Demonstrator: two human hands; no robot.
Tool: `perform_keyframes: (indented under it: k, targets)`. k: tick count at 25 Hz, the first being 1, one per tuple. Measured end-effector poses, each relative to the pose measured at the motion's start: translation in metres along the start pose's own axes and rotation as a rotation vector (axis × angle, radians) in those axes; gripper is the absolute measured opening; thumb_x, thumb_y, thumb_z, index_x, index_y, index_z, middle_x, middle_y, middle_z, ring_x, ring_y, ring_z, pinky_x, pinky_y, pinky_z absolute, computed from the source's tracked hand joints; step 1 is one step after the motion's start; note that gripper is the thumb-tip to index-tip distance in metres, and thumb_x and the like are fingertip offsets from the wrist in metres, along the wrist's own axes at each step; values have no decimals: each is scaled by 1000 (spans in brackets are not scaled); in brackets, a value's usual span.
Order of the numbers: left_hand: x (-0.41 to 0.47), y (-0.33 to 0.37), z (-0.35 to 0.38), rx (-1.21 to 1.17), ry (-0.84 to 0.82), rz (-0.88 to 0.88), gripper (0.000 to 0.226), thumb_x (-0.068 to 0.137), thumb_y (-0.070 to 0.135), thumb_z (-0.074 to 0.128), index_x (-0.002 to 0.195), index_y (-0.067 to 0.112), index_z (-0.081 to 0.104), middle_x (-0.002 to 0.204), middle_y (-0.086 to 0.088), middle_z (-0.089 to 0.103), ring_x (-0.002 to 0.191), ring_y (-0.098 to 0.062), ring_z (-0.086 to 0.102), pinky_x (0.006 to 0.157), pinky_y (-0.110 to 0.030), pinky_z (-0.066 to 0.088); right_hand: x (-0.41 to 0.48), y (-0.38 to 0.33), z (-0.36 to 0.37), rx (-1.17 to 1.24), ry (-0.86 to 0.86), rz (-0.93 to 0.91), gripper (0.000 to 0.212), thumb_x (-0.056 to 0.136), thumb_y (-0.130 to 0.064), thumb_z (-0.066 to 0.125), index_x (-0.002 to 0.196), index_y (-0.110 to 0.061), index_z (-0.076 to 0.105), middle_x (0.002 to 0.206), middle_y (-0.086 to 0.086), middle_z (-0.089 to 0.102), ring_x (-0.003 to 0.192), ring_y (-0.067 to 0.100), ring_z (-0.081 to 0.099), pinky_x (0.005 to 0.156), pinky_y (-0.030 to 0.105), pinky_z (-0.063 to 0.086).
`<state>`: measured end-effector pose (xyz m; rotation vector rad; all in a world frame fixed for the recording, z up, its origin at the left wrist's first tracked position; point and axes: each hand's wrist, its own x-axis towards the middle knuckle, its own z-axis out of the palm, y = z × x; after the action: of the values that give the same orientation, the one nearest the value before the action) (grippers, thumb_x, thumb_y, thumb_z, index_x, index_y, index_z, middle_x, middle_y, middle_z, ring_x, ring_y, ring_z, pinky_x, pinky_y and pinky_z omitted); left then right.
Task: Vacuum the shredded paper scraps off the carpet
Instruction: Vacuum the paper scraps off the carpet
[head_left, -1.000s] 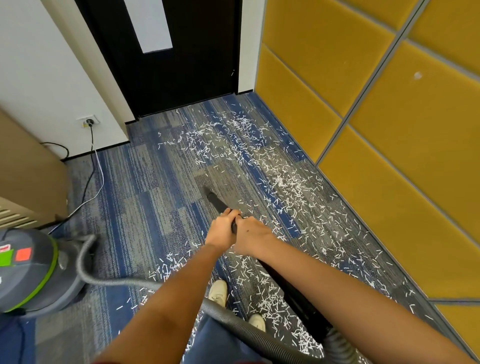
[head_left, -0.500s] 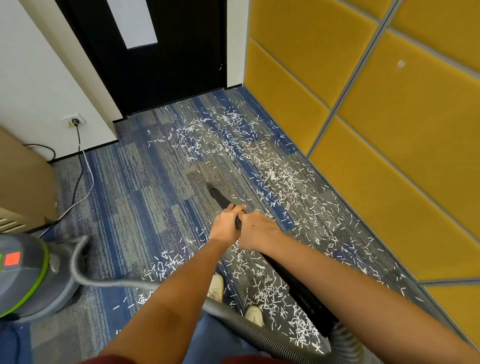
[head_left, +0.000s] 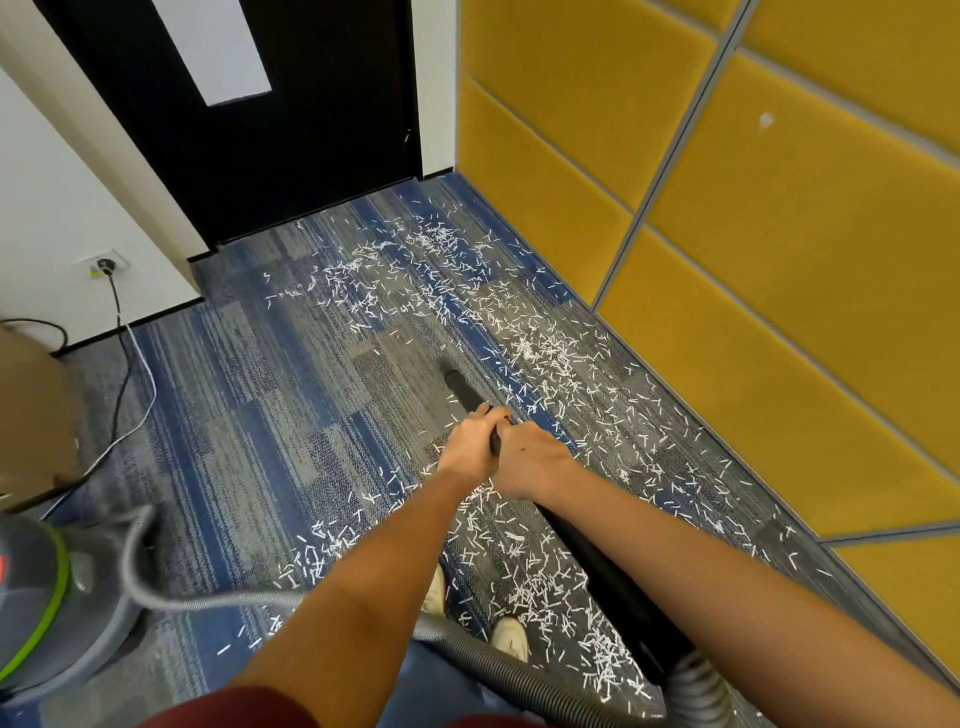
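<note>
From the head view we see both hands clamped side by side on the black vacuum wand (head_left: 602, 571). The left hand (head_left: 466, 448) wraps the tube from its left, and the right hand (head_left: 531, 461) wraps it from its right, and their fingers meet over the top. The wand slants away from us, and its narrow nozzle tip touches the blue-and-grey striped carpet (head_left: 249, 395) just ahead of the hands.

White shredded paper scraps (head_left: 545, 353) lie thick to the right of the nozzle, along the foot of the yellow padded wall panels (head_left: 779, 312). More scraps spread ahead towards the black door (head_left: 311, 145), and another patch lies under our forearms, around the light shoes (head_left: 511, 638). The carpet to the left of the nozzle carries far fewer scraps.

A ribbed grey hose (head_left: 218, 603) curves from the wand's near end across the bottom to the grey canister vacuum with a green band (head_left: 47, 597) at lower left. A cable (head_left: 124, 364) runs from near the canister up to a wall socket (head_left: 106, 266), beside a brown cabinet (head_left: 31, 415).
</note>
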<state>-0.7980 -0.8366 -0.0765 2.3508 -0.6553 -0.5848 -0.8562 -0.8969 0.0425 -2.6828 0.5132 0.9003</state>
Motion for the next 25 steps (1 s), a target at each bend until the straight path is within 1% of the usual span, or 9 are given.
perform_keyframes:
  k: [4,6,8,10,14,17,20,23,25]
  targets:
    - [7,-8,-11,23,-2,-1,33,84,-3,54,112,14,60,105,-6,58,93,-28,61,85,-40,51,6,-13,-8,-30,15,0,46,90,-5,54,134,-3,41,121,10,52,109,23,58,73,28,44]
    - [12,-19,-19,65,5,17,29,84,1,56,106,18,60,102,-1,59,87,-24,63,81,-40,53,8,-25,-16,-58,33,-35,47,91,-3,55,135,0,40,125,12,51,111,25,56,78,30,46]
    - [15,-24,-29,90,14,37,27,83,5,57,104,21,60,102,2,60,85,-21,63,79,-39,53,8,-35,-24,-81,39,-101,38,93,-5,51,130,2,44,126,13,50,113,27,54,81,32,44]
    - [17,-26,-41,43,42,34,27,84,2,56,106,18,60,103,-2,61,87,-24,63,80,-39,53,12,-45,-30,-109,50,-83,42,92,-2,52,132,2,43,124,12,51,111,26,56,80,31,46]
    - [27,-40,-71,20,119,-4,36,85,-3,51,115,14,60,111,-9,62,93,-30,63,84,-42,52,33,-67,-36,-72,45,-87,53,86,-2,59,135,-3,39,116,9,52,96,22,58,67,28,45]
    - [33,-61,-90,43,123,-43,33,85,-2,52,112,15,60,107,-7,60,91,-29,63,81,-43,52,48,-88,-38,-46,42,-108,50,87,-5,58,134,-6,40,105,8,48,88,21,53,63,27,44]
    - [33,-83,-98,84,101,-71,34,84,-1,55,113,17,60,109,-7,58,93,-30,62,80,-41,51,61,-103,-33,-24,-9,-141,56,89,-9,57,140,-12,36,115,10,49,104,25,56,80,33,49]
    - [34,-96,-99,84,78,-110,37,85,-4,52,116,15,59,112,-8,58,97,-31,61,86,-43,50,71,-110,-33,-6,-52,-151,53,90,-10,58,139,-13,38,112,9,49,101,25,55,77,32,47]
    - [37,-97,-98,60,73,-112,36,86,-5,50,115,14,59,112,-9,57,97,-32,61,86,-44,50,75,-111,-33,-13,-52,-134,51,90,-12,58,138,-13,38,117,9,49,106,26,55,79,32,46]
